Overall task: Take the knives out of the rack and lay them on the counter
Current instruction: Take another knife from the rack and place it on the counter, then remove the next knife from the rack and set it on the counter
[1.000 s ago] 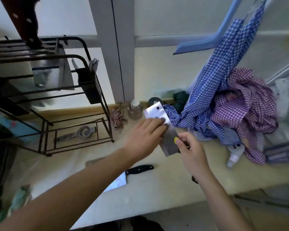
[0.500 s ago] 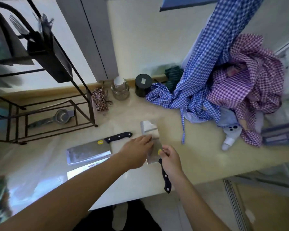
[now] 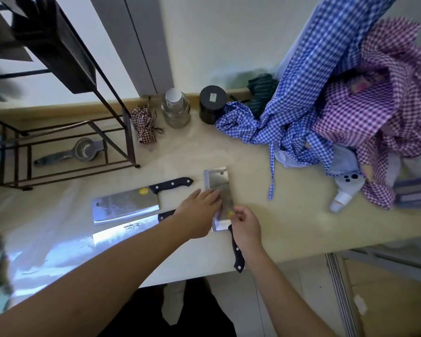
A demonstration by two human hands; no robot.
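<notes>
A cleaver (image 3: 218,184) with a black handle lies flat on the beige counter (image 3: 289,215), blade pointing away from me, handle over the front edge. My left hand (image 3: 197,212) rests its fingers on the blade's left side. My right hand (image 3: 246,224) pinches the blade near the handle. A second cleaver (image 3: 125,205) with a yellow sticker lies to the left, and a third cleaver (image 3: 124,229) lies just in front of it, partly under my left forearm. The black wire rack (image 3: 58,132) stands at the back left.
A metal squeezer (image 3: 83,150) lies under the rack. A small checked cloth (image 3: 145,127), a glass jar (image 3: 176,109) and a black jar (image 3: 212,104) stand by the wall. Blue and purple checked fabric (image 3: 338,100) heaps at the right, with a white spray bottle (image 3: 345,190).
The cleaver came down from mid-air in front of the jars to lie flat on the counter. Both hands followed it down and still touch it.
</notes>
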